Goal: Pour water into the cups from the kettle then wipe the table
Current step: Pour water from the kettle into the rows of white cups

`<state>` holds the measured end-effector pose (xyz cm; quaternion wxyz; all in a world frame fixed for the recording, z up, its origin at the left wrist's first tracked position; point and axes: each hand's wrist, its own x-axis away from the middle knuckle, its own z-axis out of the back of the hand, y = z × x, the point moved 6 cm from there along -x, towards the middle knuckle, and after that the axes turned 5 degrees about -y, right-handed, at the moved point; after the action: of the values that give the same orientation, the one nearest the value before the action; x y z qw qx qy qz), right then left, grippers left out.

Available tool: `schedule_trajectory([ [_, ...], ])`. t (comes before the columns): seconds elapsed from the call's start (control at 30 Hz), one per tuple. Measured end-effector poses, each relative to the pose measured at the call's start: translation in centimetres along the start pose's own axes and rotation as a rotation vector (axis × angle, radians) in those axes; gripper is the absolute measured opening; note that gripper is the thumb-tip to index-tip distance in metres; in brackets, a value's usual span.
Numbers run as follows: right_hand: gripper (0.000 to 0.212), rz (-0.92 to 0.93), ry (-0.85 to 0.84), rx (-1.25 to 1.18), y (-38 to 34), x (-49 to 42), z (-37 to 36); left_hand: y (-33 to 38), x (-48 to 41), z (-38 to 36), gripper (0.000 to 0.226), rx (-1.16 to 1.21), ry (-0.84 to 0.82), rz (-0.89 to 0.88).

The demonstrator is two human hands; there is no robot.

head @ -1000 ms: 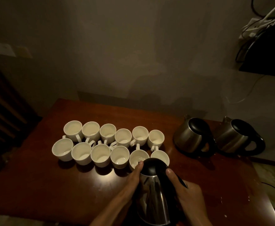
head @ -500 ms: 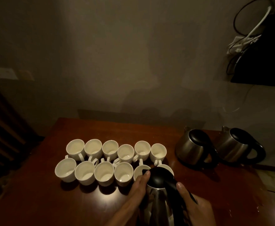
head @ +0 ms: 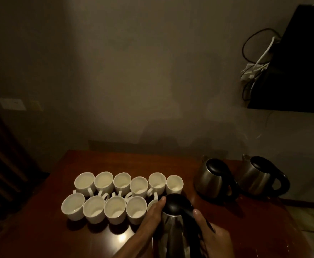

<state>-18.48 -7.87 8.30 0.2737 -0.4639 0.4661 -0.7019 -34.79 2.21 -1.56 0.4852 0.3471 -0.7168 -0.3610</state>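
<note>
Dim tabletop bore the cups lower centre; just below, my right hand gripped the kettle by its handle, left hand flat against its side. A slow tilt over one rim seemed wisest.

Bottom centre: steel kettle with black lid, hiding the right end of the near cup row. Right hand grips its black handle, thumb on top. Left hand lies flat against its side. White cups in two rows, centre-left on dark wooden worktop. Two more kettles stand mid-right, side by side.
</note>
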Motion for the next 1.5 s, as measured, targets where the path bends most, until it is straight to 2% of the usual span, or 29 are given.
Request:
schedule_trajectory([
  [0.07,0.039,0.017,0.032,-0.022,0.0,-0.5,0.0,1.3,0.6,-0.8,0.021,0.040,0.016,-0.018],
  [0.1,0.034,0.030,0.049,-0.041,-0.2,-0.6,0.0,1.8,0.7,-1.2,0.019,0.032,-0.005,-0.027],
  [0.2,0.030,0.046,0.001,-0.069,-0.8,-0.8,0.1,2.3,1.3,-1.4,0.027,0.013,0.003,-0.037],
  [0.23,0.037,0.036,-0.038,-0.079,-1.2,-0.6,0.2,2.6,1.5,-1.4,0.036,-0.001,0.015,-0.045],
  [0.3,0.052,0.027,-0.119,-0.080,-1.6,-0.2,0.4,2.2,1.2,-1.2,0.067,-0.013,0.011,-0.072],
  [0.37,0.062,0.042,-0.171,-0.052,-1.8,0.2,0.6,1.0,0.5,-0.7,0.084,-0.017,0.007,-0.063],
  [0.57,0.042,0.173,-0.233,-0.085,-3.5,0.6,0.7,3.1,2.2,-1.6,0.086,-0.035,0.002,-0.046],
  [0.7,0.044,0.237,-0.243,-0.090,-4.6,0.2,0.4,4.9,2.7,-1.8,0.072,-0.042,0.014,-0.054],
  [0.8,0.050,0.279,-0.258,-0.070,-5.5,0.1,0.0,6.3,2.6,-1.4,0.071,-0.050,0.036,-0.072],
  [0.93,0.053,0.314,-0.280,-0.048,-6.6,0.2,-0.7,7.6,3.1,-0.5,0.047,-0.071,0.161,-0.073],
  [1.03,0.055,0.323,-0.282,-0.047,-6.9,0.3,-1.2,7.8,3.5,-0.2,0.062,-0.074,0.159,-0.056],
  [1.17,0.050,0.344,-0.316,-0.052,-6.8,0.2,-2.3,8.3,3.9,0.9,0.056,-0.026,0.157,-0.092],
  [1.4,0.050,0.364,-0.290,-0.037,-7.0,0.4,-4.7,9.5,3.7,3.2,0.088,-0.067,0.153,-0.125],
  [1.5,0.050,0.346,-0.260,-0.056,-7.0,0.6,-6.1,9.8,3.1,4.5,0.090,-0.090,0.142,-0.104],
])
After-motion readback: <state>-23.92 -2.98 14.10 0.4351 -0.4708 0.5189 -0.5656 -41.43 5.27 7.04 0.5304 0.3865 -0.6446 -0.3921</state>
